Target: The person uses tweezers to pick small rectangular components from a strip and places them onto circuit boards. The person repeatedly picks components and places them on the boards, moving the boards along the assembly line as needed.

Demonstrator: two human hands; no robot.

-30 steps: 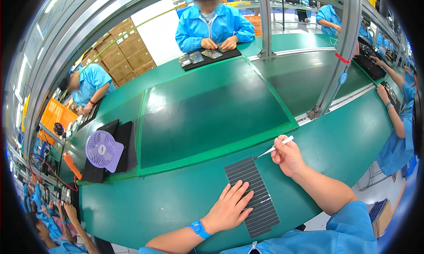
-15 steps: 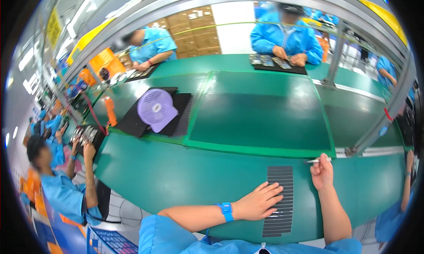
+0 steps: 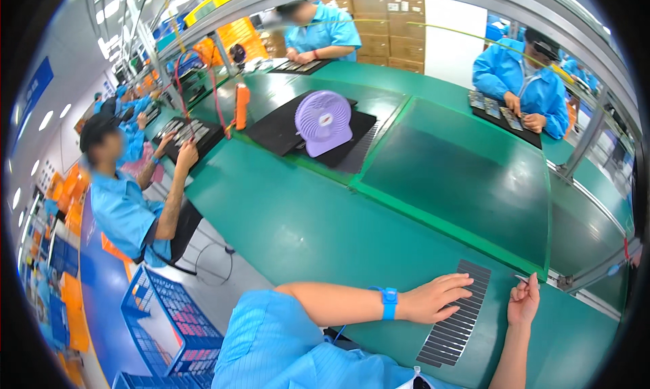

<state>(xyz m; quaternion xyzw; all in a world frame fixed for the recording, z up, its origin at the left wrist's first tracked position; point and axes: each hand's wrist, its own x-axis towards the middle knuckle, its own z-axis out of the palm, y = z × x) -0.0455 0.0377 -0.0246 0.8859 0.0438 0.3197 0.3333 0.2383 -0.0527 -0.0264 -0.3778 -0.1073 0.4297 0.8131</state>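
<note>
My left hand [image 3: 437,299] lies flat on a column of narrow dark strips [image 3: 467,314] with thin light lines between them. Its fingers are spread and cover part of the strips; the wrist wears a blue band [image 3: 388,303]. To the right of the strips, my right hand [image 3: 522,304] is raised at the table edge of the green-taped panel. Thumb and fingers are closed on a slim, light-coloured tool [image 3: 521,278], mostly hidden, so its exact kind does not show.
A purple fan [image 3: 323,123] stands on black mats [image 3: 277,123] beside an orange upright object [image 3: 242,106]. Green tape borders a dark green panel [image 3: 467,165]. Co-workers in blue sit left [image 3: 132,199] and across [image 3: 521,84]. A blue basket [image 3: 169,321] is at lower left; a metal frame [image 3: 596,135] rises right.
The whole view has turned to the left, so the table, fan and people sit farther right in the picture. My left hand stays on the strips; my right hand still holds the slim tool.
</note>
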